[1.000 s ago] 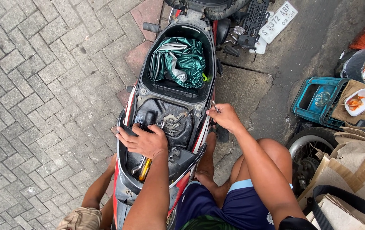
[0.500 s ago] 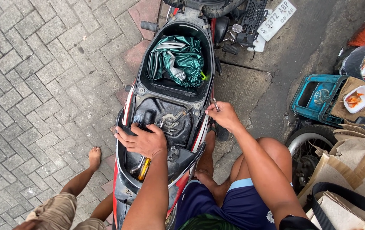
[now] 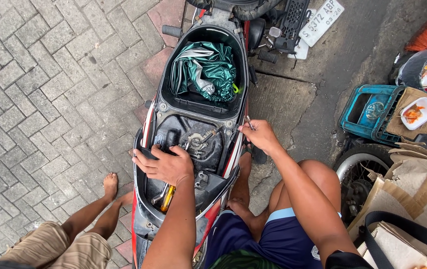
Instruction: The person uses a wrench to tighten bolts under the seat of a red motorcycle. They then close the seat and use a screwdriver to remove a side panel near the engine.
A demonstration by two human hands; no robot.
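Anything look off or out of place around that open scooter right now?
Yes: a white licence plate lies loose on the pavement beside the black scooter, not mounted. A crumpled green raincoat is stuffed in the open storage tub, and yellow-handled tools rest inside the bodywork.

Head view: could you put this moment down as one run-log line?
left hand flat on open red-and-black scooter body | right hand pinching thin metal tool at scooter's right edge | crumpled green cloth in compartment

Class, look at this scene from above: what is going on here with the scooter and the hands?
A person crouches beside a scooter whose underseat body is opened up. Their left hand rests flat inside the exposed bay, above a yellow-handled screwdriver. The right hand pinches a small metal tool at the frame's edge. A green cover lies bundled in the storage tub. Someone else's bare legs wait alongside.
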